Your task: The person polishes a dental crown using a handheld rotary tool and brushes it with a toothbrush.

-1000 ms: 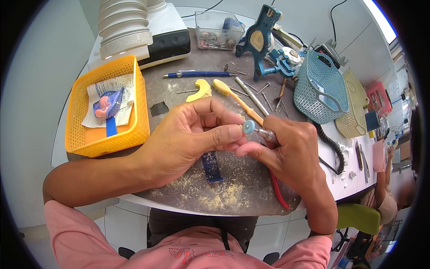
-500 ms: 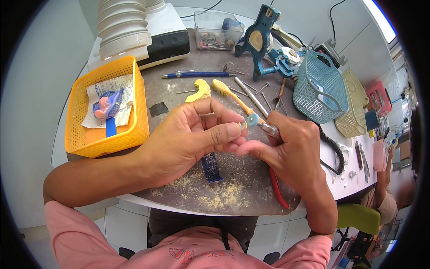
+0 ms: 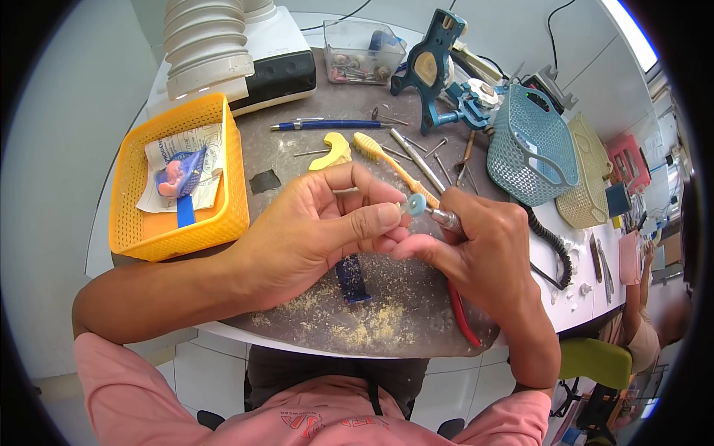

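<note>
My left hand [image 3: 338, 212] pinches a small pale translucent piece [image 3: 402, 209] between thumb and fingertips; most of it is hidden by the fingers. In my right hand [image 3: 487, 241] is a metal rotary handpiece [image 3: 447, 219], its tip pointing left. A light blue polishing wheel [image 3: 417, 204] is mounted at that tip, right beside the pale piece; whether the two touch I cannot tell. The right thumb rests close to the left fingertips. Beneath the hands, yellowish shavings [image 3: 372, 323] lie scattered over the grey mat, around a dark blue strip [image 3: 352, 279].
A yellow basket [image 3: 178, 249] stands left, near a suction hose [image 3: 206, 48]. Behind my hands lie a toothbrush [image 3: 394, 167], a yellow arch-shaped piece [image 3: 332, 151] and a blue pen [image 3: 327, 125]. Red-handled pliers [image 3: 462, 316], a blue basket [image 3: 532, 149] and an articulator [image 3: 439, 70] are rightward.
The polishing wheel has shifted slightly left and down, closer to the pale piece, and its face is turned a little differently. Both hands keep nearly the same pose.
</note>
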`<state>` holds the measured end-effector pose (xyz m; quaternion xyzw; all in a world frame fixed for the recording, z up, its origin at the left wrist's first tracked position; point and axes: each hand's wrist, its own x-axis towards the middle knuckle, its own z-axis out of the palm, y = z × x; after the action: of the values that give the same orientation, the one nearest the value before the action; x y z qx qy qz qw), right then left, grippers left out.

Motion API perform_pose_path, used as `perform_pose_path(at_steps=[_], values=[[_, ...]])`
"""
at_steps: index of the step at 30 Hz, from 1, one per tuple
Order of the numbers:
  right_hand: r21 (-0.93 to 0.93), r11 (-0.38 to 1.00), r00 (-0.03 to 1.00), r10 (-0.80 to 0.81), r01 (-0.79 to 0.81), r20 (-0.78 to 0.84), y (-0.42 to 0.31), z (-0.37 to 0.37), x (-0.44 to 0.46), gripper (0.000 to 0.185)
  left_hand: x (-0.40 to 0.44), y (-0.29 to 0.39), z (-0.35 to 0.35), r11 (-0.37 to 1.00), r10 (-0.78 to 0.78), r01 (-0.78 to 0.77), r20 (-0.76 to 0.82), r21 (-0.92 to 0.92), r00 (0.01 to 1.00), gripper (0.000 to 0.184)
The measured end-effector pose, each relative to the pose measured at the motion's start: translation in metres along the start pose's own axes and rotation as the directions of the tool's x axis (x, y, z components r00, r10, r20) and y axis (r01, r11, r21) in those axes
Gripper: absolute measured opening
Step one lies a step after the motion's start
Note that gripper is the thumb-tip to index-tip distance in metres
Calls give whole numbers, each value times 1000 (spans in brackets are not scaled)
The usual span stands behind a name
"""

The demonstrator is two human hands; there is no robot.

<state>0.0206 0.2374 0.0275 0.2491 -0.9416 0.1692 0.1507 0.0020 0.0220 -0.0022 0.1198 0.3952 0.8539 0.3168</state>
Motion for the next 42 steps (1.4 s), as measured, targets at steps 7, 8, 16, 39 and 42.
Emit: perform_pose_path(at_steps=[7,8,16,39,42], values=[[6,999,998,36,-36,42,-2,-4,2,60,0,0,-1,1000,-15,15,11,-20,1000,15],[5,999,998,36,-36,42,-1,-3,1,60,0,-1,-1,1000,-15,16,14,-19,1000,15],[15,1000,999,-20,19,27,0,-2,1,61,0,-1,-2,999,-33,34,22,-36,999,16],[68,998,994,15,-7,-108,-3,-4,1,47,-2,0,3,919,87,-75,-14,387,996,19],[73,997,993,14,-5,-118,-1,-2,1,47,-3,0,4,914,105,-88,-21,396,994,19]])
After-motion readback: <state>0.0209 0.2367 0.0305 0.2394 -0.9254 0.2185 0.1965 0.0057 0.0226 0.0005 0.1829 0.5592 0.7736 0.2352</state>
